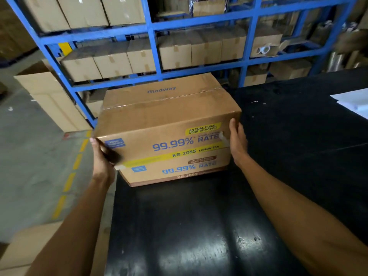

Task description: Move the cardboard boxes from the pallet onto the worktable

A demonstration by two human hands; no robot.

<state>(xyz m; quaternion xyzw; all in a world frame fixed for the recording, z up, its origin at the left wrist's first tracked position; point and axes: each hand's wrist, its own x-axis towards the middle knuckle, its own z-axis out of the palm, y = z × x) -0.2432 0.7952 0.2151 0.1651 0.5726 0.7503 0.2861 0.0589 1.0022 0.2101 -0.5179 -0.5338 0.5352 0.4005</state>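
**Two stacked boxes at the desk's corner**

Here we see a brown cardboard box printed "99.99% RATE" and "KB-2055 LEMON TEA" (169, 124) sitting on a second, similar brown cardboard box marked "KB-2099" (175, 172), which rests on the glossy black desk (189, 226) near its far left corner. Our left hand (103, 156) wraps its fingers around the upper box's near left corner. Our right hand (237, 142) lies flat, fingers straight, against its right side. Behind stands a blue metal shelving rack (153, 46) filled with plain cardboard cartons (111, 62). White paper sheets (352, 100) lie at the desk's right edge.
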